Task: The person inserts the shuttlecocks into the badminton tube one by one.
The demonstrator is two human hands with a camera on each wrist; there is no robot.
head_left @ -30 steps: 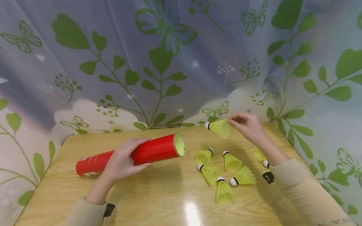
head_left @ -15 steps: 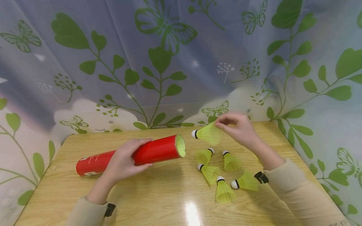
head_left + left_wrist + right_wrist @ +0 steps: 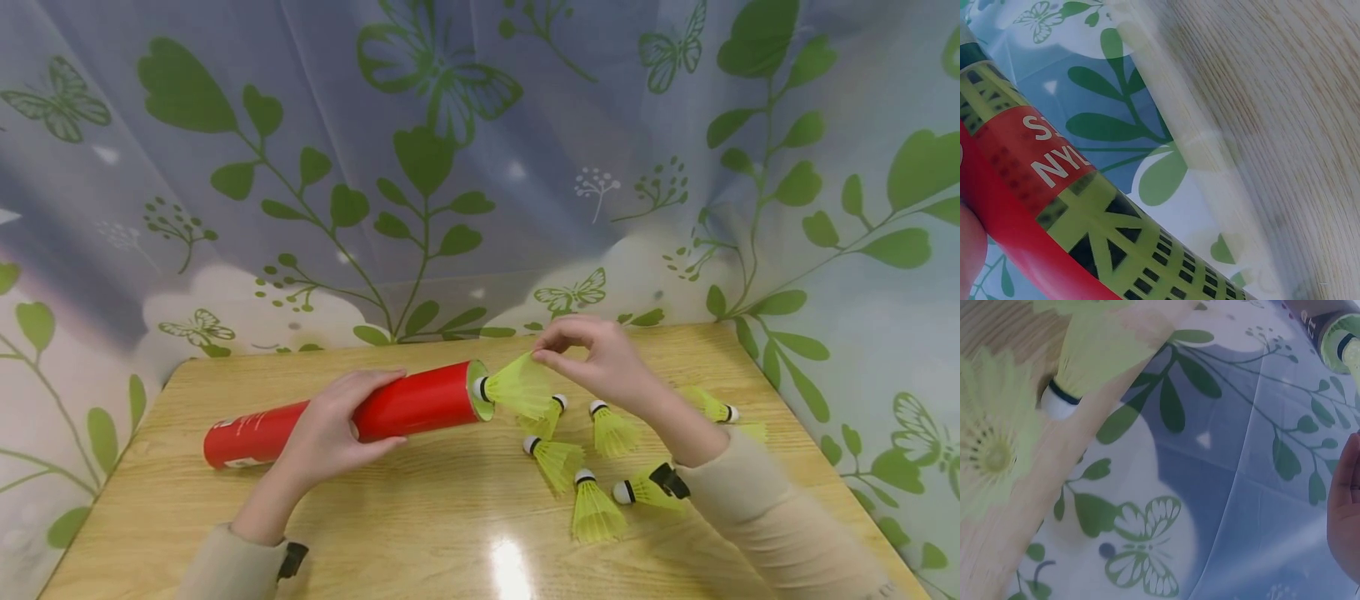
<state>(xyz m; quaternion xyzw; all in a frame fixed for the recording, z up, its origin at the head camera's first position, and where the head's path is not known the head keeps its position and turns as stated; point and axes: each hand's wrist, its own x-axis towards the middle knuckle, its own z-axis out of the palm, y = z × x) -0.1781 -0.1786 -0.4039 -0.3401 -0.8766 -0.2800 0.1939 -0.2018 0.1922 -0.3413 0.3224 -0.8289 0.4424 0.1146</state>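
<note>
My left hand grips a red shuttlecock tube around its middle, its mouth tilted up toward the right. The left wrist view shows the printed side of this tube close up. Thumb and fingers of my right hand pinch a yellow shuttlecock by the edge of its skirt. Its white head points left and sits right at the tube's mouth. At the right edge of the right wrist view appear part of the right hand and the head of the held shuttlecock in the mouth.
Several yellow shuttlecocks lie on the wooden table, such as one shuttlecock nearest the front and another shuttlecock beyond the right forearm. A patterned curtain hangs behind the table and along its right side.
My right hand has carried the shuttlecock left and down, from well right of the tube to its mouth. The left hand and tube have barely moved.
</note>
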